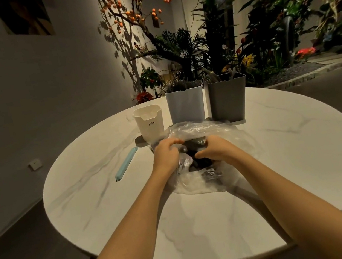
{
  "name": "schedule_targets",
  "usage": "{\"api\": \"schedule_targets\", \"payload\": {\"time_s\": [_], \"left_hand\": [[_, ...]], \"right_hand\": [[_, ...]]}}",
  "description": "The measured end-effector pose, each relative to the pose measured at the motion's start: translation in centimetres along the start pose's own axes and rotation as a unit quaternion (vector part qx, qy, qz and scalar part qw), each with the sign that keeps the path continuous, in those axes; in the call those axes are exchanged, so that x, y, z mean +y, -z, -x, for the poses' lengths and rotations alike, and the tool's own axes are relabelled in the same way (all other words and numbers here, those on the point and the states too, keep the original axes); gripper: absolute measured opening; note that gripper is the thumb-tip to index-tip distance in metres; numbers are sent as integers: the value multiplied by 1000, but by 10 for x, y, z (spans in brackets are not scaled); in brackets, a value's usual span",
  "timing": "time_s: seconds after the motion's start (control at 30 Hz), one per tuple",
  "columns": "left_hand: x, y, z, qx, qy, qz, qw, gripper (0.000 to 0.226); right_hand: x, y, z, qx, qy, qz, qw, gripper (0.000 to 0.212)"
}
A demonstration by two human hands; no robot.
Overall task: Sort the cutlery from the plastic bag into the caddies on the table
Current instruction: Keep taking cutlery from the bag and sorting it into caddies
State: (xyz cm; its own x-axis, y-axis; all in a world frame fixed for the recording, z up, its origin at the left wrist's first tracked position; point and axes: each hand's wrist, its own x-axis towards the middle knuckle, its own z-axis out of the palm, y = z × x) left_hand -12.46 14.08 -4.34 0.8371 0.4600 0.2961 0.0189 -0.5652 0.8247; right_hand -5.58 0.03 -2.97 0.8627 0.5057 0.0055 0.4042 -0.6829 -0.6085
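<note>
While both hands work at the mouth of the crumpled clear plastic bag in the middle of the round white marble-patterned table, the sorting looks part done. The left hand grips the bag's edge with curled fingers; the right hand curls over the dark cutlery inside, though whether it holds a piece I cannot tell. Left of the bag lies a pale blue plastic sealing clip. Beyond stand 3 caddies: a short cream plastic caddy, seemingly unfilled, a tall light-grey caddy with fork tines showing, and a tall dark-grey caddy holding some utensils.
</note>
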Motion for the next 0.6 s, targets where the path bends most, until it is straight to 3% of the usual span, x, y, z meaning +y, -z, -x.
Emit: {"api": "schedule_targets", "payload": {"time_s": [0.1, 0.2, 0.37, 0.6], "left_hand": [[3, -2, 3, -72, 5, -2, 997, 52], [6, -1, 6, -108, -9, -11, 994, 62], [2, 0, 4, -118, -5, 23, 993, 72], [2, 0, 4, -80, -41, -38, 995, 51]], "right_hand": [[-6, 0, -5, -5, 5, 11, 1000, 35], [-16, -2, -7, -1, -9, 111, 994, 46], [-29, -1, -11, 8, 2, 150, 989, 35], [-38, 21, -11, -105, 11, 82, 991, 20]]}}
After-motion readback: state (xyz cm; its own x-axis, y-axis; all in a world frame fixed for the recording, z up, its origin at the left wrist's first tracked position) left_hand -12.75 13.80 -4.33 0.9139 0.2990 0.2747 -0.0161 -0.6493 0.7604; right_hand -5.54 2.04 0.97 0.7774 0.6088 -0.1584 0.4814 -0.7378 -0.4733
